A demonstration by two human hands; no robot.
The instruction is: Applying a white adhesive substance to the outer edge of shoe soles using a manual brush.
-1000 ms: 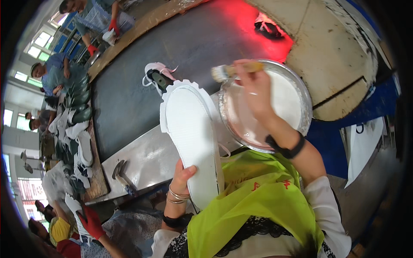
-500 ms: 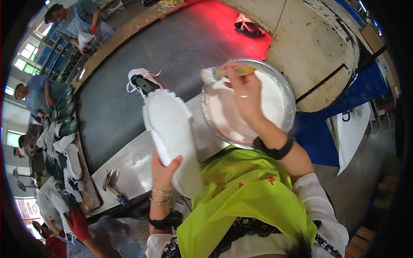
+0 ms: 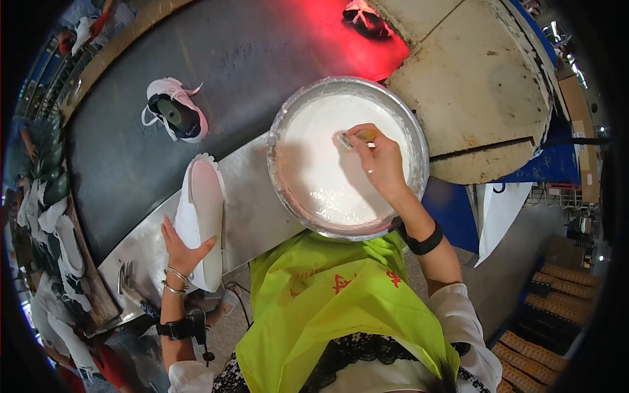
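Observation:
My left hand (image 3: 183, 250) grips a white shoe sole (image 3: 209, 229) with a scalloped toe edge, thumb across it and fingers along its left side. The sole is tilted over the metal table edge (image 3: 252, 203); whether it touches the metal I cannot tell. My right hand (image 3: 381, 160) is closed round a brush with a yellowish handle (image 3: 367, 135). Its bristle end points down at the white liquid (image 3: 327, 177) in a large round metal basin (image 3: 419, 141). Up and left of the sole, a pink-and-black shoe (image 3: 175, 114) with loose white laces sits on the dark surface.
Red light falls on another shoe (image 3: 367, 23) on the dark belt-like surface (image 3: 236, 65). A stained cream board (image 3: 472, 85) lies right of the basin. Metal tools (image 3: 128, 285) rest at the lower left, near piled shoe parts (image 3: 65, 242). Other people work along the left side.
The brush has come down from the basin's left rim to the liquid. My left hand has lowered and turned the sole, now seen more from its side. The view has shifted.

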